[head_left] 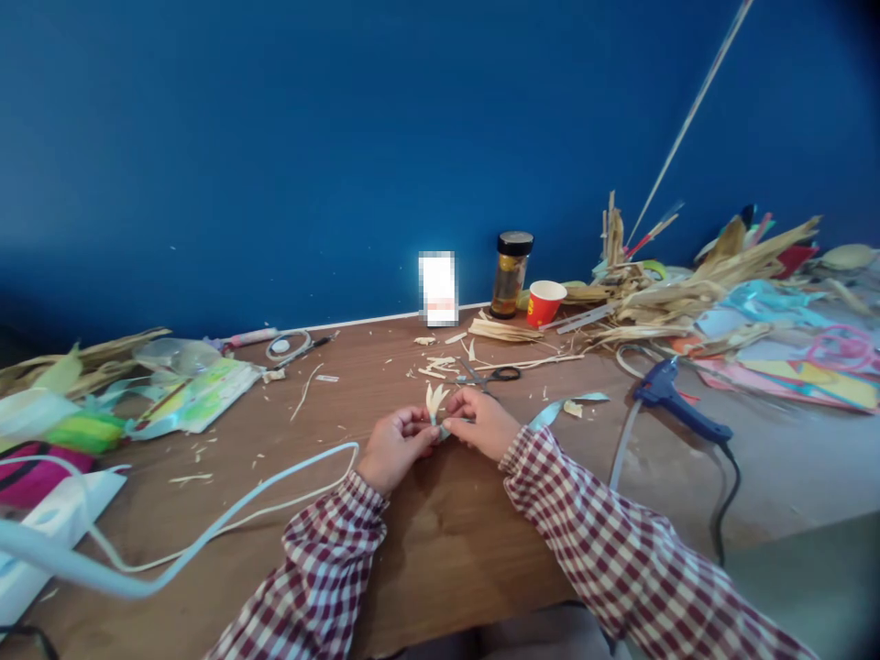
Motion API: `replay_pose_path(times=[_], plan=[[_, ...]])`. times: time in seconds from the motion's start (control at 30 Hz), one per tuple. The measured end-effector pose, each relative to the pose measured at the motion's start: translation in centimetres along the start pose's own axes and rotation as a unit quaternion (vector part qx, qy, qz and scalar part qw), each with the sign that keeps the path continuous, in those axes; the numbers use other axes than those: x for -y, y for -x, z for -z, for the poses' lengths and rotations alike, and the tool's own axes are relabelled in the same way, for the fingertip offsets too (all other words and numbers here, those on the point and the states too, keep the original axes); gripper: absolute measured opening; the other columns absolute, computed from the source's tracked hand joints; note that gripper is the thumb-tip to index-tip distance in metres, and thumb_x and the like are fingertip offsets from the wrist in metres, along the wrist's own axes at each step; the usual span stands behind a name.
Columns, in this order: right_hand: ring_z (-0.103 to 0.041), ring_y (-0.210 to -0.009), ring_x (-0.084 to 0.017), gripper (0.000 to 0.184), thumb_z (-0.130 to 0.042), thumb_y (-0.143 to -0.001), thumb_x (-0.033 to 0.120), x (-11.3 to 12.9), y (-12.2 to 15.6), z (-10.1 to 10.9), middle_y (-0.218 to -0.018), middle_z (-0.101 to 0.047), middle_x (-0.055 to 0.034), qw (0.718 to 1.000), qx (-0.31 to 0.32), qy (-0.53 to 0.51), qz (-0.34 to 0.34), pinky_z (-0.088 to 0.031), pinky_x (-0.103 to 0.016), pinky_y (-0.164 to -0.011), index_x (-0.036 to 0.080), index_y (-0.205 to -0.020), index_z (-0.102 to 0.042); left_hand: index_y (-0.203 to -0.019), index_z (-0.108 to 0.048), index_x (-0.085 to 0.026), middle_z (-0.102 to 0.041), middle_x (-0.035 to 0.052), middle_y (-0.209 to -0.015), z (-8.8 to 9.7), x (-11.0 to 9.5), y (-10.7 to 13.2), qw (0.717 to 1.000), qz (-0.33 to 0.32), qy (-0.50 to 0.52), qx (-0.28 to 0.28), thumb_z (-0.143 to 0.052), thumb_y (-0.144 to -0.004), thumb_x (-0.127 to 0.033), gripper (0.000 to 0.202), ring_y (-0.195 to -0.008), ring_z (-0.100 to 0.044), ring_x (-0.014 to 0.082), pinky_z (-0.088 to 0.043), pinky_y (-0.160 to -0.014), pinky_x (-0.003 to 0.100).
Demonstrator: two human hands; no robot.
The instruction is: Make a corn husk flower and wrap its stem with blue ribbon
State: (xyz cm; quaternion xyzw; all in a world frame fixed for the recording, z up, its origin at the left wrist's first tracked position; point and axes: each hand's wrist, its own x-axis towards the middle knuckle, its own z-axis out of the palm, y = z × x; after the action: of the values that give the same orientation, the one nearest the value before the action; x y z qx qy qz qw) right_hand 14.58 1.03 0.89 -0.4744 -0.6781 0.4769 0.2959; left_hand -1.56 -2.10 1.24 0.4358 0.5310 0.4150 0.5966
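Note:
A small cream-coloured flower (435,401), its pointed petals apparently of dried husk, stands upright between my hands. My left hand (397,445) pinches its base between thumb and fingers. From the other side my right hand (483,423) is closed, thumb against fingertips, on a pale blue-green ribbon at the flower's base. More of this ribbon (570,404) emerges beyond my right sleeve and lies on the table. Just past my right fingers rest dark-handled scissors (505,374), blades partly among pale husk scraps. The flower's lower end is hidden by my fingers.
A blue glue gun (677,399) with its cord lies at right. Dried husks (742,261) and coloured papers heap behind it. A lidded jar (511,275) and red paper cup (546,303) stand by the wall. White cable (275,486) loops left, near a power strip (59,527).

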Motion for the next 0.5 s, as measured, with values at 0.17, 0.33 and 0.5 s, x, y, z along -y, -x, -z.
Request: replay_pose_path(times=[0.17, 0.33, 0.5], plan=[[-0.049, -0.052, -0.007, 0.017, -0.057, -0.072, 0.023, -0.09, -0.02, -0.10, -0.067, -0.058, 0.0026, 0.999, 0.017, -0.027, -0.005, -0.039, -0.021, -0.052, 0.018, -0.085, -0.048, -0.082, -0.061, -0.013, -0.064, -0.0005, -0.063, 0.13, 0.17, -0.08, 1.000, -0.008, 0.003, 0.004, -0.075, -0.055, -0.030, 0.035, -0.056, -0.057, 0.0088, -0.046, -0.055, 0.020], [-0.049, -0.052, -0.007, 0.018, -0.058, -0.072, 0.021, 0.26, 0.09, 0.11, -0.068, -0.058, 0.0021, 0.999, 0.037, -0.036, 0.007, -0.039, -0.021, -0.053, 0.016, -0.087, -0.049, -0.078, -0.061, -0.013, -0.062, -0.0021, -0.058, 0.17, -0.01, 0.17, 1.000, -0.008, 0.006, -0.010, -0.076, -0.055, -0.029, 0.032, -0.053, -0.056, 0.0073, -0.046, -0.055, 0.018], [-0.054, -0.064, -0.010, 0.017, -0.058, -0.072, 0.020, 0.12, 0.02, 0.29, -0.070, -0.060, 0.0004, 0.999, 0.030, -0.029, 0.022, -0.041, -0.023, -0.061, 0.015, -0.088, -0.053, -0.076, -0.060, -0.014, -0.065, -0.0004, -0.065, 0.38, -0.30, 0.21, 0.999, 0.032, 0.035, -0.018, -0.077, -0.052, -0.030, 0.034, -0.059, -0.060, 0.0094, -0.049, -0.059, 0.020]])
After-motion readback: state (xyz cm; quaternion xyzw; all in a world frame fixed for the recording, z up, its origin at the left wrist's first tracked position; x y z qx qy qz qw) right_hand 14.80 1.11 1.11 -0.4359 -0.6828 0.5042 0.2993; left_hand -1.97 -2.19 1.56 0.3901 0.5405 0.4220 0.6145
